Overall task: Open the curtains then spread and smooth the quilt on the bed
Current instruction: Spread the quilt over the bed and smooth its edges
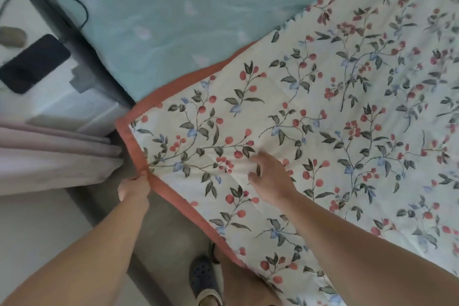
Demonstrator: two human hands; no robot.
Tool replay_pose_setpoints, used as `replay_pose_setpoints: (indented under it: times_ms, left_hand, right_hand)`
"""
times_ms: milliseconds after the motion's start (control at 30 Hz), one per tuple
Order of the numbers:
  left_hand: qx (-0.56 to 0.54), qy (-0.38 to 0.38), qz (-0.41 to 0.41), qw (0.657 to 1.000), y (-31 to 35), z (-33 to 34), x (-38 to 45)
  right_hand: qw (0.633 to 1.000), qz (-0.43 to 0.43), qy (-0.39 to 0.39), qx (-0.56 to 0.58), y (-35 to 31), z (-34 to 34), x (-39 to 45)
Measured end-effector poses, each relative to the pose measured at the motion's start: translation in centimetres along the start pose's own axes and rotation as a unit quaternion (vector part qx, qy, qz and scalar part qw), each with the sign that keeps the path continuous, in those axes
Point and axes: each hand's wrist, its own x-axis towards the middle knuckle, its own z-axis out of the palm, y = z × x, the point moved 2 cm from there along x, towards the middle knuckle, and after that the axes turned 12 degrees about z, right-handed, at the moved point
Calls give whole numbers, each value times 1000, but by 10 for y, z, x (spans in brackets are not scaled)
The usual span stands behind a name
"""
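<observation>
Quilt (310, 117): floral, red-bordered, spread over the bed from 6 to 2 o'clock.
Left hand (134, 187): at 7 o'clock, pinches the quilt's border.
Right hand (269, 176): centre, fingers loosely spread on the quilt.
Sheet (159, 20): teal, uncovered at 12 o'clock.
Phone (33, 63): at 10 o'clock.

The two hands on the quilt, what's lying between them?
Only quilt: its red border and flowered fabric run between the left hand and right hand, seen in the head view.
</observation>
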Motion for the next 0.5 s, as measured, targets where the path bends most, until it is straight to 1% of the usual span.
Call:
replay_pose_setpoints:
  times_ms: [33, 67, 100, 133, 167, 200, 267, 333, 367, 433, 500]
  left_hand:
    - [11, 4, 8, 1000, 6, -6, 4]
    - [8, 21, 35, 999, 23, -10, 6]
    - [2, 44, 77, 996, 46, -15, 4]
    - [-7, 56, 141, 988, 72, -15, 6]
    - [-7, 49, 205, 977, 102, -13, 8]
    - [-2, 23, 268, 963, 133, -6, 12]
    - [30, -45, 364, 930, 185, 15, 22]
    - [126, -108, 421, 892, 228, 45, 34]
    - [189, -135, 442, 867, 243, 58, 36]
    - [280, -173, 461, 824, 263, 77, 32]
    - [313, -216, 471, 796, 277, 86, 31]
  right_hand:
    - [1000, 5, 2, 9, -2, -5, -1]
    - [1000, 16, 7, 18, -6, -11, 1]
    - [999, 24, 13, 27, -10, -16, 3]
    - [999, 31, 18, 34, -14, -22, 6]
    - [998, 41, 24, 41, -19, -27, 10]
    - [997, 54, 27, 51, -23, -31, 14]
    - [994, 71, 28, 80, -33, -37, 22]
    - [989, 88, 38, 111, -48, -45, 35]
    - [986, 97, 46, 127, -56, -49, 43]
    - [978, 115, 57, 167, -72, -60, 54]
    - [969, 133, 60, 198, -91, -70, 66]
